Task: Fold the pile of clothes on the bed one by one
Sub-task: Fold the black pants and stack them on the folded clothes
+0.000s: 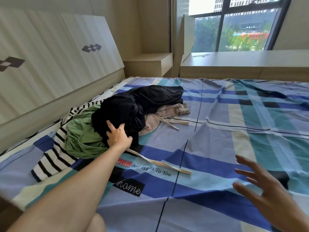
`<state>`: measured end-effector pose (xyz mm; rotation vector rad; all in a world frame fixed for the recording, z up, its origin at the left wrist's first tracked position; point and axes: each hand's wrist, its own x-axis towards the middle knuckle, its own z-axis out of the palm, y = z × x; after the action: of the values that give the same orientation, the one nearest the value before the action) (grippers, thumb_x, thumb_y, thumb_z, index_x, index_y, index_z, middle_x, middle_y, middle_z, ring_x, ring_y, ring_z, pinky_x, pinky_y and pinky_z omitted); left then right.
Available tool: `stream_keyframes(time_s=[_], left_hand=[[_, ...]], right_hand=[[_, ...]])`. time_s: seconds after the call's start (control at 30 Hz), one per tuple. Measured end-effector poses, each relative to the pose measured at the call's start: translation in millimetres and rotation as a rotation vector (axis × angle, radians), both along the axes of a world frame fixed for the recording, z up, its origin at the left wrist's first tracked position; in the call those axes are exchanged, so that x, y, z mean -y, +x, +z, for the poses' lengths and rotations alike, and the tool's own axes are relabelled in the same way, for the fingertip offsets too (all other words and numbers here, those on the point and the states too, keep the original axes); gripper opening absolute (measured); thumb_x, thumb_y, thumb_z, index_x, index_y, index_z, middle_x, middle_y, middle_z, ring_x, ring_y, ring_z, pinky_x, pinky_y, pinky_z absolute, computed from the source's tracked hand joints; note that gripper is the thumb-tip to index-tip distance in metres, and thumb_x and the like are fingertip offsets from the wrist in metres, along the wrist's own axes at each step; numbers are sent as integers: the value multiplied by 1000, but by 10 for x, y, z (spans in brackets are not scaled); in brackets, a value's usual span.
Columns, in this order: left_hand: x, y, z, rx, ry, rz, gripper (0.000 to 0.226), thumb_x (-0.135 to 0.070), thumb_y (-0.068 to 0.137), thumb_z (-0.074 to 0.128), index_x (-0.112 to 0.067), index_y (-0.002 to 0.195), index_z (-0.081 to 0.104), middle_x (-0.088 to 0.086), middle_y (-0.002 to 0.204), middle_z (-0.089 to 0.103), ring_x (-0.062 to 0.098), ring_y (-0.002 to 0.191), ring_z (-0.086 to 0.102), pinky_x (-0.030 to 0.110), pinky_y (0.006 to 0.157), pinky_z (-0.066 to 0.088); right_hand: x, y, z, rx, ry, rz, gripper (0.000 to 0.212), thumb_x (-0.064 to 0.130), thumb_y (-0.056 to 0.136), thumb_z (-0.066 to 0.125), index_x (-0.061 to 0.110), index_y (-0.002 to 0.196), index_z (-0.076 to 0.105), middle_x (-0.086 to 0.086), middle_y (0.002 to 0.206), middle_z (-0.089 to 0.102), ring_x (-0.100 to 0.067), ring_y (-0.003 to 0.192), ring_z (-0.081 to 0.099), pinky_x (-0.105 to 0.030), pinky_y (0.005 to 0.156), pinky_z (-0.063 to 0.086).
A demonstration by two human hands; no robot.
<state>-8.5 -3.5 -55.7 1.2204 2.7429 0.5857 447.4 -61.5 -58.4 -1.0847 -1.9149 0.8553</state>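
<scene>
Four garments make up the pile of clothes [127, 114], heaped on the left part of the bed close to the headboard [50, 47]. A black garment [142, 101] lies on top, a green garment [80, 143] bulges out beneath it on the near left, a black-and-white striped garment [50, 163] spreads flat under the green one, and a beige knit garment [168, 111] pokes out on the right. A long beige strap [160, 163] trails from the pile across the sheet.

The left hand [117, 136] reaches in with the arm stretched out and grips the near edge of the black garment, its fingers dug into the cloth and the thumb raised against it. The right hand [265, 188] holds nothing: its fingers are straight and spread wide over the blue plaid bed sheet [217, 144], well apart from the pile. I cannot tell whether it touches the sheet.

Beyond the bed stand a nightstand [148, 64], a long ledge [250, 64] and a window [234, 30].
</scene>
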Motion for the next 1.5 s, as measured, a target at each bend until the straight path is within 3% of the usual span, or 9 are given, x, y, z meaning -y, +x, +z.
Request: stream_keyframes(time_s=[0.23,0.5,0.67,0.73,0.83,1.0,1.1,1.27,1.5], left_hand=[[77,-80,22,-91,166,-21,32,-3,86,63,-9,118,65,14,125,55,42,108,60,46,88,51],[151,992,621,-39,521,-704,25,6,77,55,-15,89,61,2,91,57,24,83,59,41,77,51],[529,1965,788,144,319,-1167,31,3,79,55,-19,98,65,-4,98,54,16,93,57,33,86,48],[713,2278,770,159,195,-1343,34,2,81,57,-19,107,66,-3,101,52,11,89,53,23,81,41],[903,2565,753,126,85,-1520,44,-10,89,62,-26,129,56,-2,111,55,14,98,54,21,87,38],[874,2508,808,275,89,-1317,56,-29,91,67,-41,137,39,-18,109,60,3,96,62,26,90,51],[741,2370,673,204,90,-1120,52,-44,89,68,-35,136,46,-16,126,56,0,113,54,31,102,48],[737,2278,433,225,-360,-1003,71,-69,87,57,-32,145,41,-12,141,50,8,126,49,25,104,41],[791,2618,275,922,-228,-774,66,-75,77,67,-35,129,59,-16,135,60,1,123,57,24,109,42]], right_hand=[[57,-27,33,10,-54,23,92,87,61,64,49,142,41,21,136,54,1,112,65,-25,98,49],[114,-168,108,19,-88,-10,76,48,69,73,60,136,39,30,132,52,3,114,63,-25,94,51],[138,-186,123,-191,-227,-21,105,6,74,85,56,147,29,28,132,57,-6,116,64,-32,92,56],[105,-149,131,-320,-243,-56,116,-11,57,89,41,146,37,19,124,67,-4,113,65,-25,91,55],[132,18,206,-482,-221,-18,84,-14,55,77,26,127,61,5,114,74,-7,107,68,-19,88,53],[109,361,234,-414,-267,-2,64,-40,72,44,16,84,73,-8,80,69,-18,79,66,-26,65,56],[27,544,238,-139,-232,43,55,-31,67,49,19,77,71,-3,76,66,-15,77,61,-28,71,49],[-32,919,407,420,-430,205,46,-2,53,50,31,75,73,-8,86,69,-35,85,65,-32,75,47],[175,1130,791,-58,-702,446,40,28,79,78,4,100,54,-14,85,41,-20,73,38,-25,62,34]])
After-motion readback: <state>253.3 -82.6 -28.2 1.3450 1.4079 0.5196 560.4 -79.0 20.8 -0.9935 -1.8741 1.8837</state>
